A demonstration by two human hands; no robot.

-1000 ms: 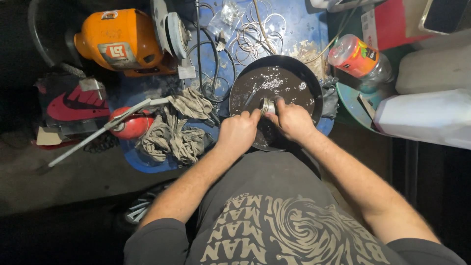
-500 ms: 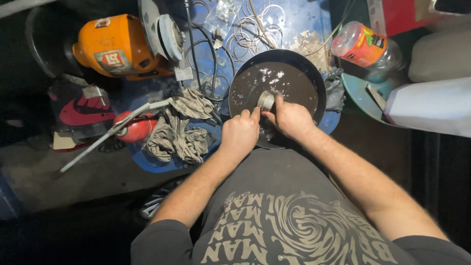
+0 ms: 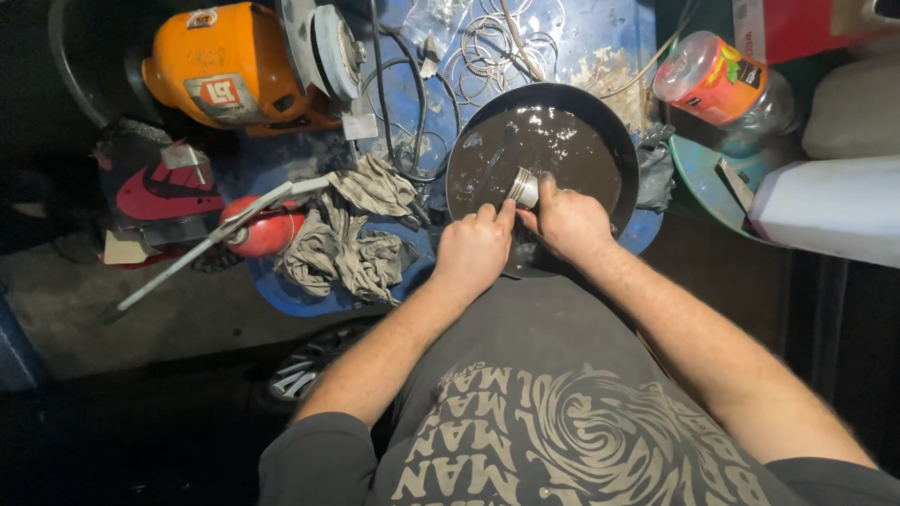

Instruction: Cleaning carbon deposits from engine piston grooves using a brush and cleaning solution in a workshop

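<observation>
Since half a second ago both hands have shifted slightly toward the near rim of the pan, and the small metal piece between them now sits a little closer to the person's body. The right hand (image 3: 574, 223) is clamped around a short silvery metal cylinder (image 3: 523, 187), fingers curled tight on it, holding it just above the dark, wet liquid in a round black pan (image 3: 626, 164). The left hand (image 3: 474, 251) is closed into a loose fist, its thumb and forefinger tip touching the near end of the cylinder. The pan rests on a worn blue work surface (image 3: 600, 42). Just left of the pan lies a crumpled grey rag (image 3: 347, 245), with a red-handled tool (image 3: 262, 230) beside it. Farther back on the left stands an orange bench grinder (image 3: 234, 66). Loose wire rings (image 3: 487, 42) lie behind the pan, and an orange-capped plastic jar (image 3: 717, 80) lies on its side to the right
</observation>
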